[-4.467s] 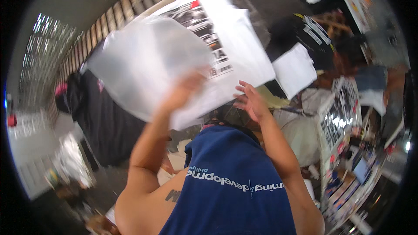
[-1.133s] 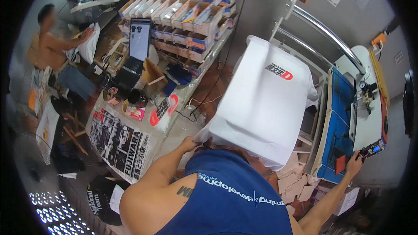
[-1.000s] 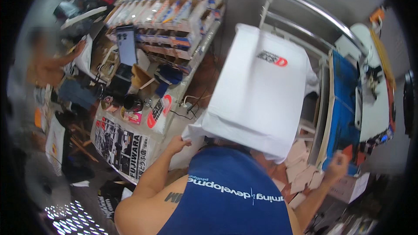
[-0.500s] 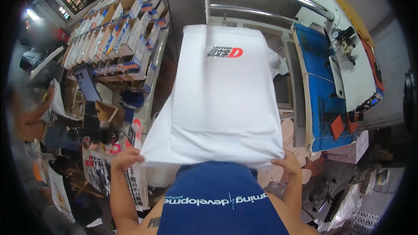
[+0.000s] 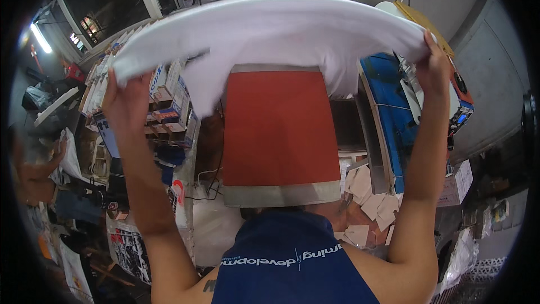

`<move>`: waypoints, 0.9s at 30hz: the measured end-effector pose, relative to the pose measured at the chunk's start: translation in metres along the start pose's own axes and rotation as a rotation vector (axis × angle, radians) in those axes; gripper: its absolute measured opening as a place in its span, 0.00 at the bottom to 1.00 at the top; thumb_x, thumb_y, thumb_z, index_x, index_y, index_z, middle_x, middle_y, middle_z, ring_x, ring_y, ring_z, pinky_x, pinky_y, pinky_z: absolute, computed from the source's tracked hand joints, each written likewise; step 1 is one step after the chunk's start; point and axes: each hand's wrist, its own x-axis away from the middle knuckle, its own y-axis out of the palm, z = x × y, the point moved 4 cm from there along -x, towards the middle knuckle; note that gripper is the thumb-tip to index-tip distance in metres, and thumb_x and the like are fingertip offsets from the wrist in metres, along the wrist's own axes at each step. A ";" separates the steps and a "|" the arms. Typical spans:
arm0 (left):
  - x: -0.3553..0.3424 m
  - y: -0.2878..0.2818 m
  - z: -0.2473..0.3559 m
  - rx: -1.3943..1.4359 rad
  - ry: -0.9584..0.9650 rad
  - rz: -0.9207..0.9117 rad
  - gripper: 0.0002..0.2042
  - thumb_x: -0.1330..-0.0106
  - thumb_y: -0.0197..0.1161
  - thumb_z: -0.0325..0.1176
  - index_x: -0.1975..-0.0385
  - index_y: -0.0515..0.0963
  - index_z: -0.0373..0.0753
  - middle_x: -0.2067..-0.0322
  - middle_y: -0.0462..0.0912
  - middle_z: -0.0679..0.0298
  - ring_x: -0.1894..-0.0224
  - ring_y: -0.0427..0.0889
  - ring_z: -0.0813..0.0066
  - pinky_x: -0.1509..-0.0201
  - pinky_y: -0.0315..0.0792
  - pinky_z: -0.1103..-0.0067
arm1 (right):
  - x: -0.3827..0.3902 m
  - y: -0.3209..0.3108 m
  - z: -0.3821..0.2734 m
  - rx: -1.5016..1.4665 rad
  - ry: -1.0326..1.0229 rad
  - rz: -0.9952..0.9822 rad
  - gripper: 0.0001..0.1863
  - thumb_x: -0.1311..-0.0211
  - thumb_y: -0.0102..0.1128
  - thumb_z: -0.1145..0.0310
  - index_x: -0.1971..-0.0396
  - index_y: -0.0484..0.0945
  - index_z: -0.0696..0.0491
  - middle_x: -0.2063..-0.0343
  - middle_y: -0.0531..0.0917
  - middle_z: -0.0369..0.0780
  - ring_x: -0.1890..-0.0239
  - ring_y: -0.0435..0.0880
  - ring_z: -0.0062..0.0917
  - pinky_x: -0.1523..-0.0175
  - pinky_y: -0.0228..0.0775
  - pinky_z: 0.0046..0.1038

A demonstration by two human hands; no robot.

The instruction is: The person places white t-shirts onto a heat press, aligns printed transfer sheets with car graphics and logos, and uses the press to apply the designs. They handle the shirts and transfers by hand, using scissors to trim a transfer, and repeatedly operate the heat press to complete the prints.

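Note:
A white T-shirt point(image 5: 270, 25) is stretched wide between my raised hands, slightly smeared by motion, with its lower folds hanging past the far end of a red-topped flat platen point(image 5: 278, 126). My left hand point(image 5: 128, 98) grips one corner of the cloth at the left, in front of the stacked boxes. At the right, my right hand point(image 5: 434, 70) is closed on the opposite corner. The red pad lies bare, with a grey strip along its near edge. The shirt's printed front cannot be seen from here.
Racked cardboard boxes point(image 5: 171, 98) stand at the left. To the right is a blue press bed point(image 5: 391, 115) with a control box point(image 5: 462, 114). A window point(image 5: 104, 3) is at the far left. Cardboard pieces point(image 5: 371, 194) lie on the floor. Another person's arm point(image 5: 42, 166) shows at the left edge.
Both hands have swung up and away from me, lifting the T-shirt off the platen. The red pad beneath is now uncovered. Before, the shirt lay flat over it, print facing up.

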 end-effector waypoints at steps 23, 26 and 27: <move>-0.035 -0.232 -0.305 -1.788 -0.198 0.120 0.14 0.28 0.61 0.33 0.49 0.84 0.32 0.53 0.88 0.48 0.49 0.88 0.53 0.44 0.79 0.67 | 0.040 -0.034 0.449 0.631 0.486 0.321 0.14 0.29 0.62 0.63 0.56 0.86 0.59 0.55 0.89 0.47 0.50 0.88 0.34 0.47 0.78 0.36; -0.067 -0.237 -0.323 -2.065 -0.385 0.067 0.11 0.31 0.63 0.34 0.57 0.86 0.35 0.57 0.88 0.45 0.52 0.87 0.46 0.46 0.79 0.60 | 0.028 -0.038 0.492 0.071 1.081 0.139 0.17 0.26 0.60 0.59 0.56 0.87 0.60 0.57 0.88 0.48 0.51 0.87 0.34 0.40 0.75 0.32; -0.071 -0.236 -0.323 -2.160 -0.524 -0.006 0.09 0.33 0.64 0.33 0.62 0.87 0.36 0.59 0.88 0.44 0.54 0.87 0.43 0.48 0.79 0.56 | 0.015 -0.046 0.482 0.489 0.909 0.002 0.17 0.29 0.62 0.58 0.58 0.88 0.58 0.59 0.89 0.48 0.52 0.88 0.35 0.43 0.76 0.34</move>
